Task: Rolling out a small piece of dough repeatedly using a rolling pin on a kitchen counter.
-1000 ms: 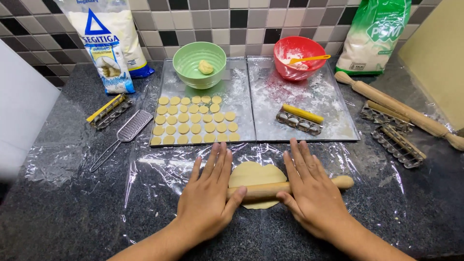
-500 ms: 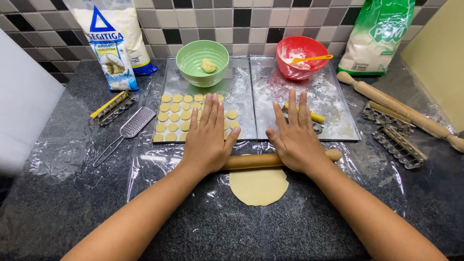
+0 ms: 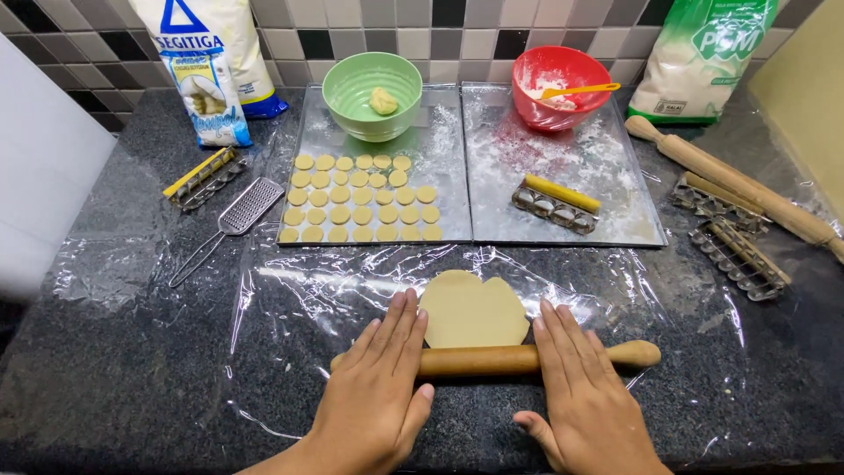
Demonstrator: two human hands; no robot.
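Both hands flat on rolling pin (image 3: 492, 359), palms down: left hand (image 3: 376, 398) on L end, right hand (image 3: 587, 406) on R part. Fingers spread straight, not curled, gripping nothing. Pin across near edge of dough sheet (image 3: 473, 310), on plastic film (image 3: 290, 317) over bench (image 3: 105, 369). Tray (image 3: 444, 158) w/ small dough rounds (image 3: 360, 198) behind.

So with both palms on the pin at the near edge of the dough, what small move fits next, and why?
Probably push the rolling pin forward over the dough sheet. The left hand and right hand lie flat on it, it sits at the sheet's near edge, and the whole sheet lies beyond it.
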